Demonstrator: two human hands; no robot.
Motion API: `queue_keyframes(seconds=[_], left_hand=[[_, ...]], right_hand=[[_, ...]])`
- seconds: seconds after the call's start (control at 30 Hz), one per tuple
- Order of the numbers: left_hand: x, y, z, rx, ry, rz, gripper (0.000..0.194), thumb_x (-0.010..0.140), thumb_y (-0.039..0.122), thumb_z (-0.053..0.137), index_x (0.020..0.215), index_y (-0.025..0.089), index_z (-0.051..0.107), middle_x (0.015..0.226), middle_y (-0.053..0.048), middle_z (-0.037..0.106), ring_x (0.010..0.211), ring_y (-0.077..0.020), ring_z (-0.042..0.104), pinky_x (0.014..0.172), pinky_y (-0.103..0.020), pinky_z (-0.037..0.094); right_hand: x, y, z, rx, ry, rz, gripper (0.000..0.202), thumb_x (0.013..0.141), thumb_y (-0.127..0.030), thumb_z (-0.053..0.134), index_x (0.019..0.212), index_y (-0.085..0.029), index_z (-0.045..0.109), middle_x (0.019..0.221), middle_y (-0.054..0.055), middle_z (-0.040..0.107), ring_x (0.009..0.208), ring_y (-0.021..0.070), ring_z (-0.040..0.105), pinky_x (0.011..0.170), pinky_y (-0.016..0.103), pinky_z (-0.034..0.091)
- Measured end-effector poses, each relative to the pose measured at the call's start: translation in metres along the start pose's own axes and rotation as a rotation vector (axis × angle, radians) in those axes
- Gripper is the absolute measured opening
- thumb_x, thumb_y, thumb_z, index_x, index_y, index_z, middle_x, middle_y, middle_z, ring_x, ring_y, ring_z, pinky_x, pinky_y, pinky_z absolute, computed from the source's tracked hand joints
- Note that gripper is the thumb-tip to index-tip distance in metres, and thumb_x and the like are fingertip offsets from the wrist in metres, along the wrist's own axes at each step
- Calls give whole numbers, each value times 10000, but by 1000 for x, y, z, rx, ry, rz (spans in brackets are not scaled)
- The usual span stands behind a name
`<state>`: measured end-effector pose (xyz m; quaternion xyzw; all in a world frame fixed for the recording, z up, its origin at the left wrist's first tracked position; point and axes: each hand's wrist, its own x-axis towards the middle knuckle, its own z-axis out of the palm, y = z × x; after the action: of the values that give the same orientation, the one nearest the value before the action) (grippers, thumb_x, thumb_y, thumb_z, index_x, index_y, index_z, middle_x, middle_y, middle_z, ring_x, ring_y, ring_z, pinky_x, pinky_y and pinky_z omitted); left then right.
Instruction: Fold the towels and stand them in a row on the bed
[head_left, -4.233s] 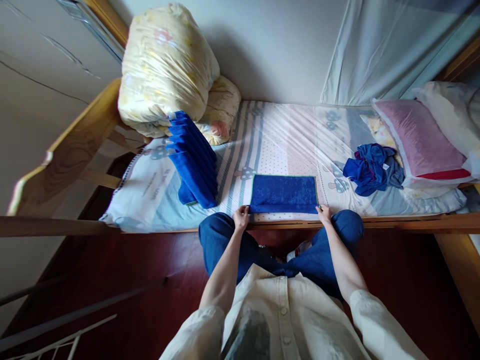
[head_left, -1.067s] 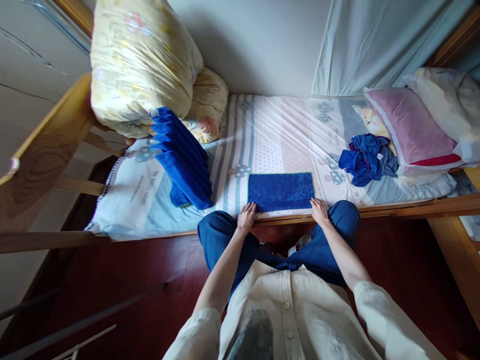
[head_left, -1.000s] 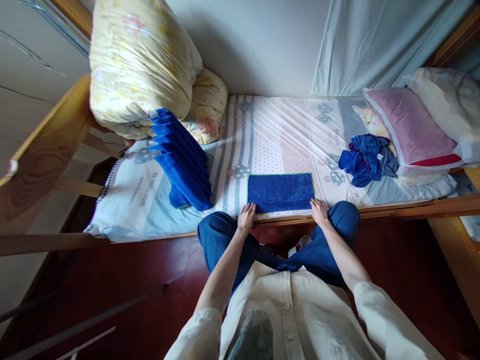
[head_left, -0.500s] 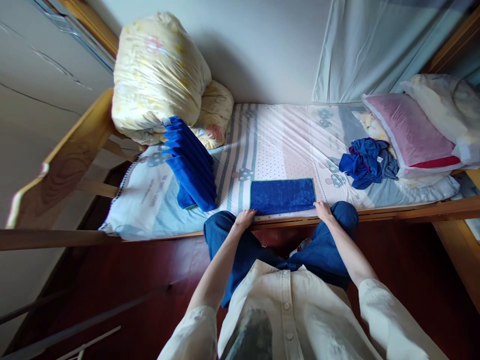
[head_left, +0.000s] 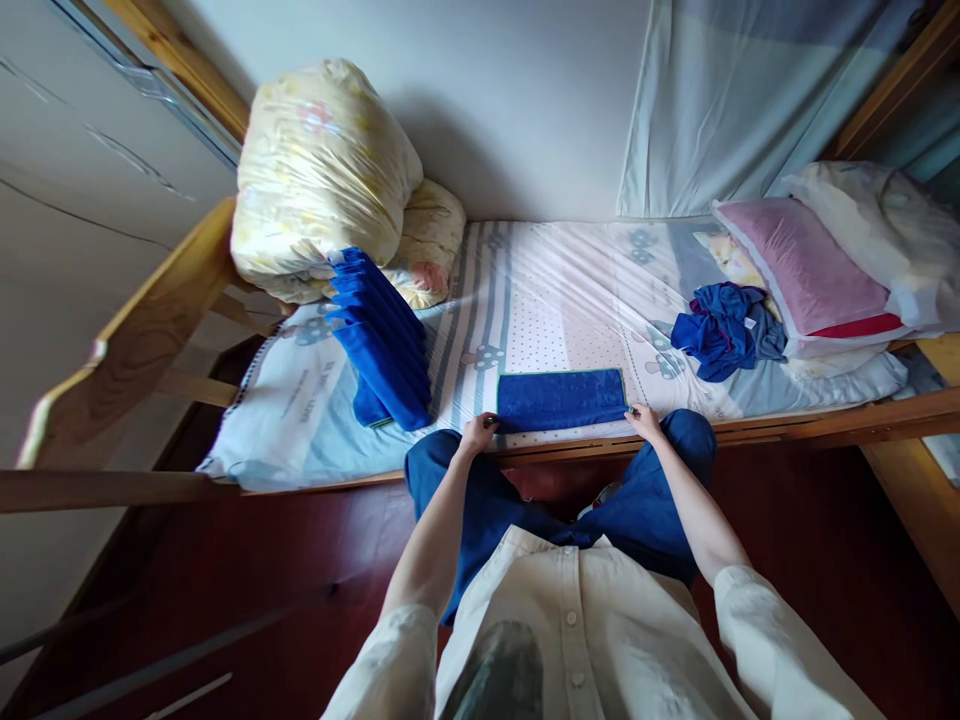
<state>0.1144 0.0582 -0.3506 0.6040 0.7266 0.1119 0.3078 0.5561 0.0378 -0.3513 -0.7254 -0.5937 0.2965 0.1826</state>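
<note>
A folded blue towel (head_left: 561,400) with a green edge lies flat near the front edge of the bed, a long rectangle across my lap. My left hand (head_left: 478,432) is closed on its near left corner. At the near right corner, my right hand (head_left: 643,421) pinches the edge, and a bit of green trim shows at the fingertips. To the left leans a row of several folded blue towels (head_left: 384,340), overlapping one another. A crumpled heap of blue cloths (head_left: 720,330) lies on the right, with some purple and grey in it.
The mattress (head_left: 555,270) has a patterned sheet. A yellow bundled quilt (head_left: 322,180) stands at the back left by the wooden bed end (head_left: 142,310). Pillows (head_left: 810,265) are piled on the right. A wooden rail (head_left: 795,430) runs along the front edge; a curtain (head_left: 697,110) hangs behind.
Both hands now pinch the towel's near corners, where before they rested at them. The left hand has shifted slightly outward, and the near corners look slightly lifted. The view has tilted a little.
</note>
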Motion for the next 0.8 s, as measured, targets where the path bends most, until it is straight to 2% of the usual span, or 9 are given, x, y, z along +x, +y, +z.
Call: queue_keyframes(seconds=[0.27,0.4,0.57,0.8], left_hand=[[-3,-1,7,-48,55,-84,176,816,313,677,947,215,743,797,-56,769,857,-233,742,795,-310,567],[-3,-2,7,-74,61,-117,159,837,298,634,913,203,735,798,-60,768,840,-240,740,779,-308,556],[1,-7,11,-93,94,-171,240,885,308,551,971,176,732,832,-88,773,913,-266,739,801,-324,549],[8,-12,21,-103,114,-221,184,851,300,588,880,187,730,832,-100,773,912,-274,738,839,-339,546]], right_hand=[[1,-1,12,148,61,27,204,800,-322,659,905,-162,730,882,79,780,830,226,723,787,321,569],[2,-2,13,161,87,47,187,828,-342,630,871,-180,714,874,88,775,847,242,715,788,327,556],[3,1,17,114,118,114,202,862,-341,579,732,-202,647,781,79,737,782,227,665,786,312,517],[5,10,26,62,118,230,256,787,-305,636,561,-217,553,599,20,641,637,187,578,694,280,477]])
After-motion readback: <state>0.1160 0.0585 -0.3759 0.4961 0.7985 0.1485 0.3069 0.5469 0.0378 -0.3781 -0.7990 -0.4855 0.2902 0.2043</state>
